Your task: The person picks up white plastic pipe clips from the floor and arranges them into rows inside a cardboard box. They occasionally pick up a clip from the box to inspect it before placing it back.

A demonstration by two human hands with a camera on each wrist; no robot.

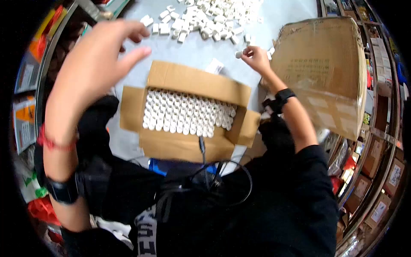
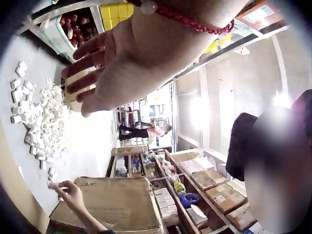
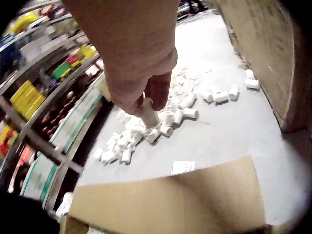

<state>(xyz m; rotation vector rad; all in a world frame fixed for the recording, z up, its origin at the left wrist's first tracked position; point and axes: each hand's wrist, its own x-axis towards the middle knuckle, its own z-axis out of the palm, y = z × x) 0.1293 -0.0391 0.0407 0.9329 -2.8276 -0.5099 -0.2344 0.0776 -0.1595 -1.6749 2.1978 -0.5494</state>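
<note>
Between thumb and fingers of my right hand (image 1: 258, 61) is a short white pipe fitting (image 1: 239, 54), held upright in the right wrist view. It is over the floor, beside a loose heap of similar white fittings (image 1: 216, 23). Raised at the left, my left hand (image 1: 92, 64) holds nothing, its fingers spread and relaxed in the left wrist view. Below and between the hands stands an open cardboard box (image 1: 197, 81), flaps folded out. Upright fittings (image 1: 180, 111) fill most of it in close rows; bare cardboard shows at its near right corner.
A large closed carton (image 1: 321, 60) stands right of the heap, a few fittings near its base. Stocked shelves (image 1: 379, 141) line both sides. A small white label (image 1: 215, 66) lies beyond the box. Another person (image 2: 146, 131) is in the background.
</note>
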